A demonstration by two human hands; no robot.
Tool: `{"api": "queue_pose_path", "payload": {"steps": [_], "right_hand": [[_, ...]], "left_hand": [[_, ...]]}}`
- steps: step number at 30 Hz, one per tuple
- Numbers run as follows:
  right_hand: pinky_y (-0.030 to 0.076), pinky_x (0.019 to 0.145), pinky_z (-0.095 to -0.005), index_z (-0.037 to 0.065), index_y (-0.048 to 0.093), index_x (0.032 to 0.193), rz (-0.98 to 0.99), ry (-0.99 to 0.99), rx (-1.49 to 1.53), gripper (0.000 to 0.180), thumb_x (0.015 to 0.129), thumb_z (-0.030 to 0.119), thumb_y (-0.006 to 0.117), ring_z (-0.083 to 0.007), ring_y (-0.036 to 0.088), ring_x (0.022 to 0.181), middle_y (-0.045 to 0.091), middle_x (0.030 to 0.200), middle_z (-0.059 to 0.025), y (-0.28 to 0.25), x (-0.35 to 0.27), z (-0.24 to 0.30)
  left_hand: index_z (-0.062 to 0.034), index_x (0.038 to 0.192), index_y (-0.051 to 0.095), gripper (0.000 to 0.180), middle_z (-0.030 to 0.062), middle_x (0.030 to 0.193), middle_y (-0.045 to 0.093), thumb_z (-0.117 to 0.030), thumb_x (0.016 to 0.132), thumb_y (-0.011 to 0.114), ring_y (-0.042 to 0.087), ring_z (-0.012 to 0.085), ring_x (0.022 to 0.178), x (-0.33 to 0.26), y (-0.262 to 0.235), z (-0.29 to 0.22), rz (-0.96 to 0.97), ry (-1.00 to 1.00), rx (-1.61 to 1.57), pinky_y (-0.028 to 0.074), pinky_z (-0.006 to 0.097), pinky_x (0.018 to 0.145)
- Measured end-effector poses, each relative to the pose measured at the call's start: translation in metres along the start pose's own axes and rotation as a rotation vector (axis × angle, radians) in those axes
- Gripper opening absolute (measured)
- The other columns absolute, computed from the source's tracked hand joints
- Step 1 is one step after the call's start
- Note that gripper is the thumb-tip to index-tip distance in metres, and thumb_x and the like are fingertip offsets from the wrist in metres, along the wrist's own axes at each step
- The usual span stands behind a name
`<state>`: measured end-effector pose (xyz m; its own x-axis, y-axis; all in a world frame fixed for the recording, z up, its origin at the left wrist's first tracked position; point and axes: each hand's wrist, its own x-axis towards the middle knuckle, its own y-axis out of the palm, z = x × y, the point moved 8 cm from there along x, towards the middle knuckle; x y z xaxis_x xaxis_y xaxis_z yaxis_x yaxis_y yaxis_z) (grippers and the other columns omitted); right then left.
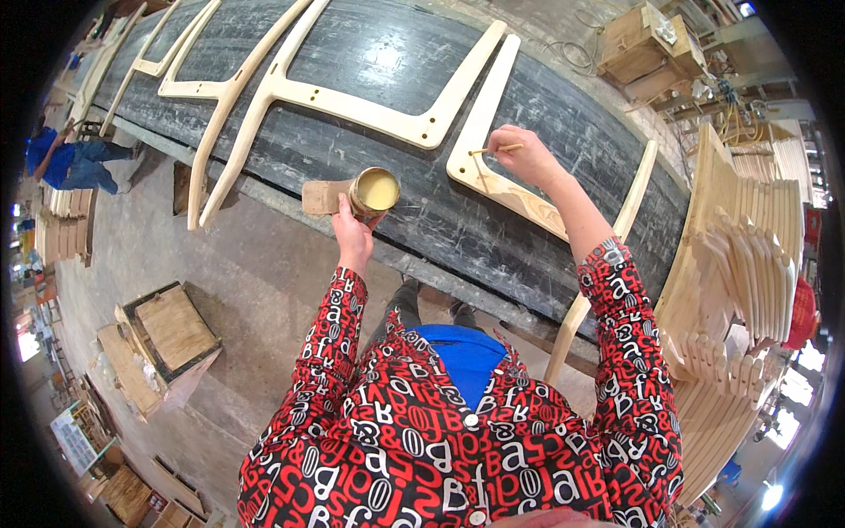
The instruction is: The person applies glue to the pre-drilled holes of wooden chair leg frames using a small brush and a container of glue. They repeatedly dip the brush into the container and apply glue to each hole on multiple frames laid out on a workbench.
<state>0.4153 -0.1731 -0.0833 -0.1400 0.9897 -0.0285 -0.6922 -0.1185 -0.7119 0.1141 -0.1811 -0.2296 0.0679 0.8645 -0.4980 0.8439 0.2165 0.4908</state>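
Observation:
My left hand (354, 236) grips a round can (377, 190) of pale yellow liquid from below, near the table's front edge. A flat brown piece (322, 197) sticks out to the can's left; how it is attached cannot be seen. My right hand (526, 158) is closed around a thin stick-like brush (495, 150), its tip pointing left, above the corner of a pale wooden chair frame (476, 130). Dark holes show at that corner. Whether the tip touches the wood I cannot tell. The frame lies on the dark tabletop (370, 154), partly beneath my right forearm.
More wooden frames (356, 113) lie along the table to the left. Stacked curved wooden parts (739, 273) stand close on the right. A wooden box (176, 326) sits on the floor at left, another crate (641, 44) beyond the table. A person in blue (75, 160) is at far left.

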Motion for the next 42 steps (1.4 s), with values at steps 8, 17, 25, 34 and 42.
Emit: {"api": "queue_pose_path", "payload": {"steps": [8,17,25,34,42], "right_hand": [[0.047,0.062,-0.0281,0.002,0.059,0.082,-0.269,0.19,0.216,0.004,0.078,0.003,0.056,-0.0144,0.058,0.068,0.06,0.075,-0.0064,-0.02,-0.039,-0.036],[0.05,0.053,-0.0239,0.002,0.054,0.083,-0.799,0.331,1.006,0.014,0.089,0.015,0.057,-0.0117,0.061,0.059,0.063,0.072,-0.0089,-0.005,-0.108,-0.071],[0.048,0.049,-0.0248,0.004,0.051,0.079,-0.73,0.513,1.064,0.019,0.09,0.018,0.056,-0.0118,0.06,0.057,0.063,0.07,-0.0099,-0.01,-0.154,-0.079],[0.051,0.063,-0.0275,0.002,0.055,0.09,-0.859,0.326,1.321,0.008,0.088,0.009,0.057,-0.0167,0.062,0.07,0.063,0.082,-0.0118,-0.036,-0.233,-0.089],[0.049,0.05,-0.027,0.008,0.052,0.08,-1.169,0.63,1.447,0.016,0.087,0.019,0.061,-0.0126,0.058,0.058,0.06,0.07,-0.0065,0.0,-0.282,-0.143]], "left_hand": [[-0.0032,0.113,0.05,0.041,0.0092,0.109,0.056,-0.039,0.096,0.039,0.058,0.0224,0.098,-0.002,0.018,0.006,-0.005,-0.02,0.038,0.055,0.044,0.074],[-0.0035,0.108,0.051,0.039,0.0085,0.102,0.057,-0.04,0.094,0.045,0.059,0.018,0.09,-0.001,0.103,0.037,0.125,-0.044,0.269,0.055,0.035,0.065],[-0.0062,0.11,0.051,0.035,0.0075,0.104,0.059,-0.037,0.096,0.042,0.061,0.0162,0.09,-0.042,0.179,0.087,0.314,-0.099,0.335,0.056,0.034,0.064],[-0.0027,0.112,0.049,0.039,0.01,0.108,0.057,-0.038,0.096,0.042,0.06,0.0204,0.094,-0.062,0.206,0.129,0.415,-0.232,0.131,0.057,0.039,0.068],[-0.0032,0.112,0.049,0.04,0.0094,0.109,0.055,-0.039,0.096,0.041,0.058,0.02,0.098,-0.084,0.243,0.176,0.441,-0.27,0.166,0.057,0.04,0.071]]}}
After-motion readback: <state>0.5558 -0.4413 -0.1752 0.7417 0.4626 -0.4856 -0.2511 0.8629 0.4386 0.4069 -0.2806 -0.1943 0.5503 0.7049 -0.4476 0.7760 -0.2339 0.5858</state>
